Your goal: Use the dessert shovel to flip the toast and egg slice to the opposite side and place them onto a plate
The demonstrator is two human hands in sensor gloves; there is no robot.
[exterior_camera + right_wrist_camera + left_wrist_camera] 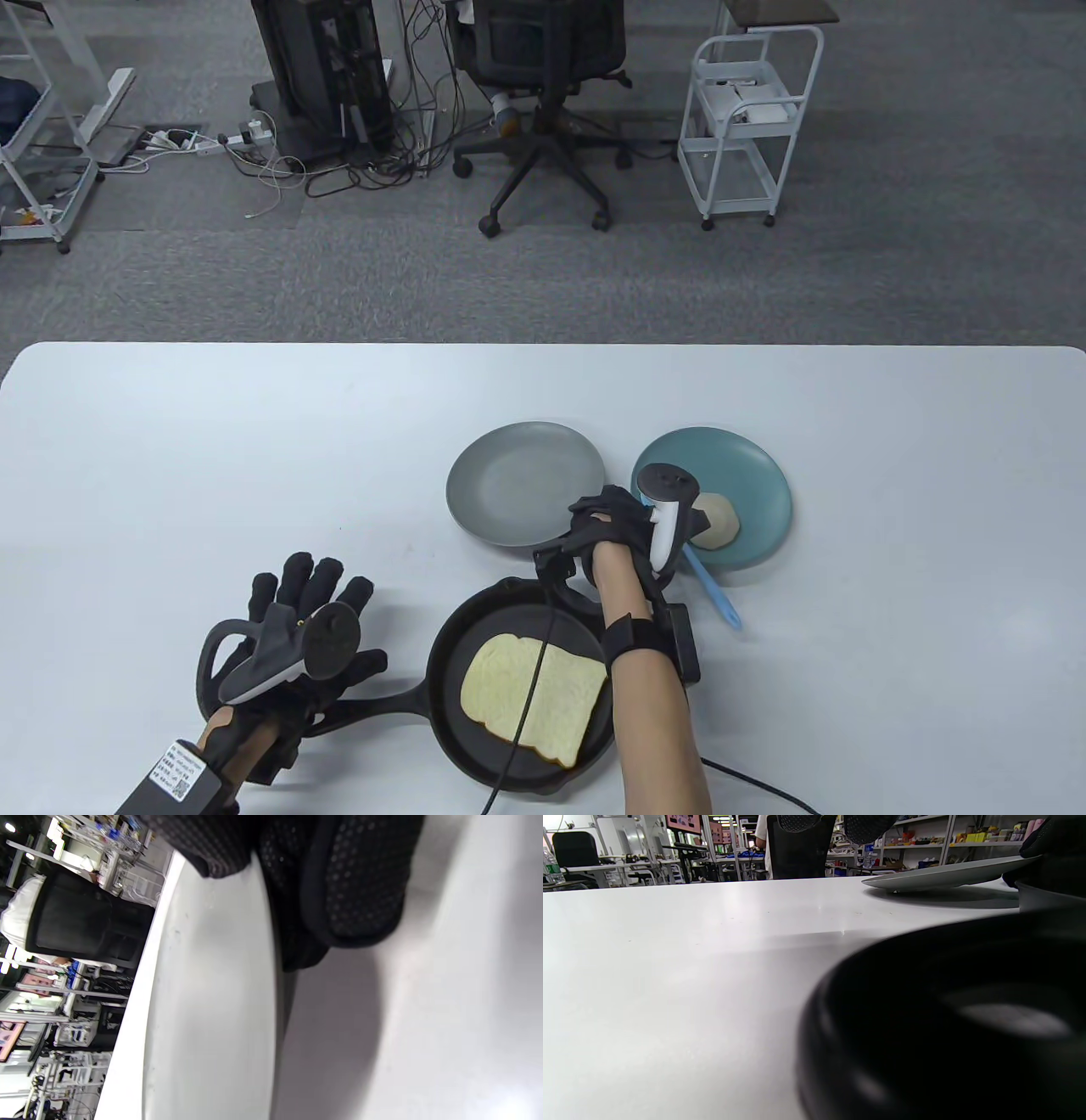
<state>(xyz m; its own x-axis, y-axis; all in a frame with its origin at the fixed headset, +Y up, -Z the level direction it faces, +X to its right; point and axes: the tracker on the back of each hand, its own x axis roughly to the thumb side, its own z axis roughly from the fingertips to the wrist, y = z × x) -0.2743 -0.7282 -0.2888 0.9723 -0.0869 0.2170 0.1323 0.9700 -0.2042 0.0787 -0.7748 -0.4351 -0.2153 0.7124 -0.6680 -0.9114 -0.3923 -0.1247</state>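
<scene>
A slice of toast [534,698] lies in the black pan [454,645]. The egg slice [721,519] sits on the teal plate [747,475]. The blue dessert shovel [713,594] lies free, its handle on the table and its blade end hidden under my right tracker. My right hand [598,522] is at the right rim of the empty grey plate [517,484]. In the right wrist view its fingers [352,891] curl outside the grey plate's rim [212,984] with the thumb over it. My left hand [314,590] lies flat with spread fingers, over the pan handle [382,706].
The pan [946,1027] fills the right of the left wrist view, with the grey plate [946,874] beyond it. A black cable [530,679] runs over the toast. An office chair [543,102] and a white cart [747,119] stand on the floor behind the table.
</scene>
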